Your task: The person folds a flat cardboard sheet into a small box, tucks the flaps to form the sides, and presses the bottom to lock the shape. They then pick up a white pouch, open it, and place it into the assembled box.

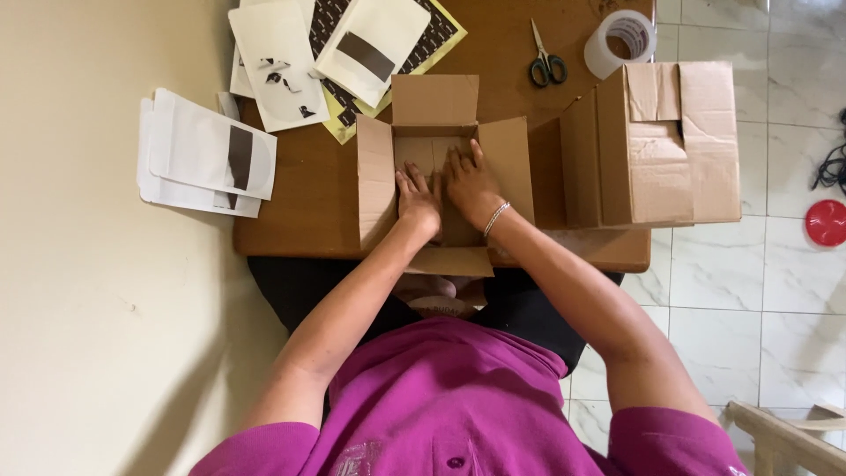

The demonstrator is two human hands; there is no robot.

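Note:
A small open cardboard box [374, 181] sits on the wooden table [300, 198] with its four flaps spread outward. Both hands are inside it, palms down. My left hand [417, 199] presses flat on the box floor, fingers together. Beside it, my right hand [470, 182] lies flat too, fingers slightly spread, a silver bracelet on the wrist. The two hands nearly touch. Neither hand holds anything.
A larger cardboard box [670, 141] stands right of the small one. Scissors [546, 62] and a roll of clear tape [621, 40] lie at the far side. White pouches [207, 154] and printed sheets [326, 53] cover the left. A red disc [826, 222] rests on the tiled floor.

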